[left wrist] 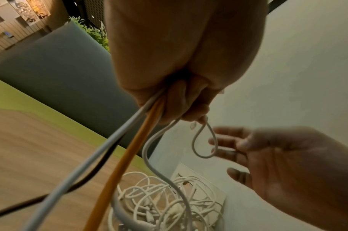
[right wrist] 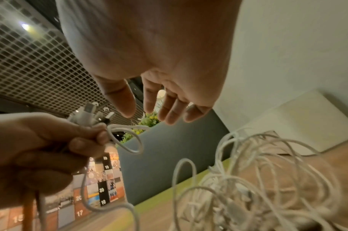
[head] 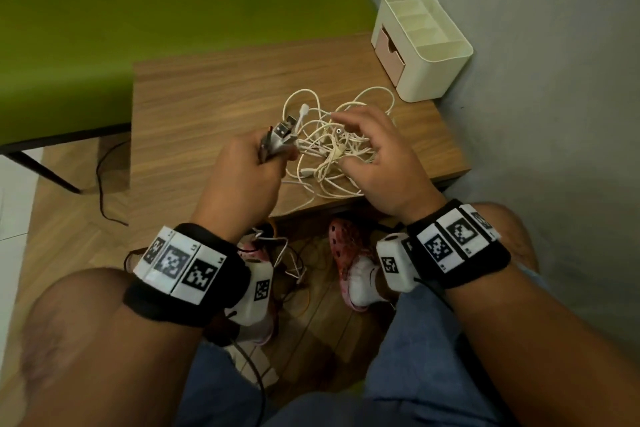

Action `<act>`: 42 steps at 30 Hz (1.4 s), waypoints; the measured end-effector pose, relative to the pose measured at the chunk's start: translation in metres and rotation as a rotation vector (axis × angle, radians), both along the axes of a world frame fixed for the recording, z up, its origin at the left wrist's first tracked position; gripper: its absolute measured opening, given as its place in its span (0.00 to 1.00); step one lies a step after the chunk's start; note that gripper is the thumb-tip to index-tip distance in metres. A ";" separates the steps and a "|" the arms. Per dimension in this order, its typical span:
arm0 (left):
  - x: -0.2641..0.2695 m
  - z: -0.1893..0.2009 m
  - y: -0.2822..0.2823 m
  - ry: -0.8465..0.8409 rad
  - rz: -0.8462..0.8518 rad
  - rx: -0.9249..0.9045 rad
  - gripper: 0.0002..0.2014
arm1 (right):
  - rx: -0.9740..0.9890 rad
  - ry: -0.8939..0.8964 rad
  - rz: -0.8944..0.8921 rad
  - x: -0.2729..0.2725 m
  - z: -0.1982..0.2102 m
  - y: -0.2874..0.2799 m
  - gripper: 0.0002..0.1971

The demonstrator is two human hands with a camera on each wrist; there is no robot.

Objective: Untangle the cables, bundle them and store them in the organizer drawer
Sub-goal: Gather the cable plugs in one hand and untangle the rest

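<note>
A tangle of white cables [head: 332, 146] [left wrist: 165, 201] [right wrist: 263, 179] lies on the small wooden table [head: 207, 94]. My left hand [head: 249, 163] [left wrist: 181, 100] [right wrist: 50, 145] grips a bunch of cable ends with their USB plugs [head: 282, 135] [right wrist: 88, 114] sticking up out of the fist. A grey, a black and an orange cable [left wrist: 117, 165] hang from that fist. My right hand [head: 367, 146] [left wrist: 267, 156] [right wrist: 159, 106] hovers just above the tangle, fingers spread and relaxed, holding nothing. The cream organizer [head: 446, 55] with a pink drawer [head: 389, 50], which is closed, stands at the table's far right corner.
A green bench [head: 138, 10] runs behind and left of the table. A grey wall [head: 554, 80] borders the right side. Under the table are feet in pink clogs [head: 349, 253] and loose cords on the wooden floor [head: 69, 225].
</note>
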State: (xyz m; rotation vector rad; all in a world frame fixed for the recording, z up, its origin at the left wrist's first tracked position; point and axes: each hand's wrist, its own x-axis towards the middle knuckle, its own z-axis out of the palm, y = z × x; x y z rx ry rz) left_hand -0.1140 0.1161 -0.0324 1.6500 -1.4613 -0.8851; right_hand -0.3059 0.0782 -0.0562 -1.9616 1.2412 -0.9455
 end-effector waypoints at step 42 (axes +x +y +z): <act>-0.015 0.010 0.055 0.093 -0.190 0.083 0.14 | 0.247 0.156 -0.109 -0.016 0.027 0.063 0.04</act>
